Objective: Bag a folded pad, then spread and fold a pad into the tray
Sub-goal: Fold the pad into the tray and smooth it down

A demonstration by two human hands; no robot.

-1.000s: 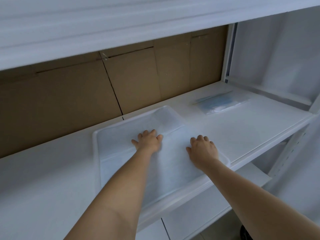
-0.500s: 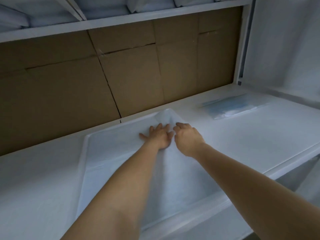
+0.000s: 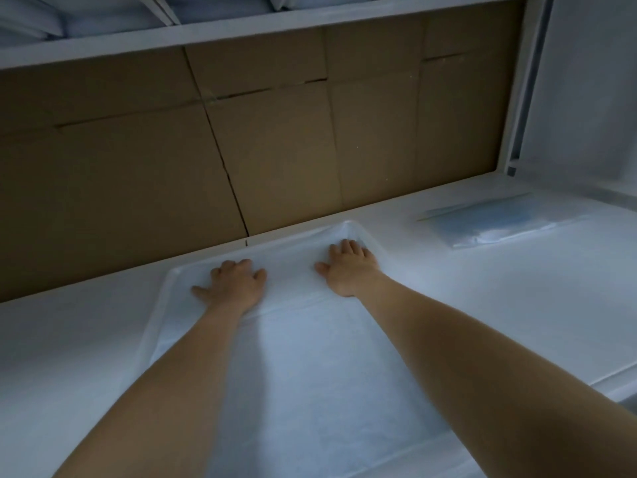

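Observation:
A white pad [image 3: 310,367] lies spread flat inside a shallow white tray [image 3: 151,334] on the white shelf. My left hand [image 3: 232,284] presses flat on the pad near the tray's far left part, fingers spread. Over at the far right corner of the tray, my right hand [image 3: 348,267] presses down with straight fingers, its fingertips against the tray's wall. A clear plastic bag with a folded blue pad inside [image 3: 496,219] lies on the shelf to the right, apart from both hands.
Brown cardboard [image 3: 275,139] lines the back of the shelf just behind the tray. An upper shelf [image 3: 241,25] hangs overhead. A white side wall [image 3: 586,81] closes the right end. The shelf's front edge [image 3: 613,384] runs at the lower right.
Both hands were together at the tray's far middle half a second ago. They have slid apart, the left toward the left side and the right into the far right corner.

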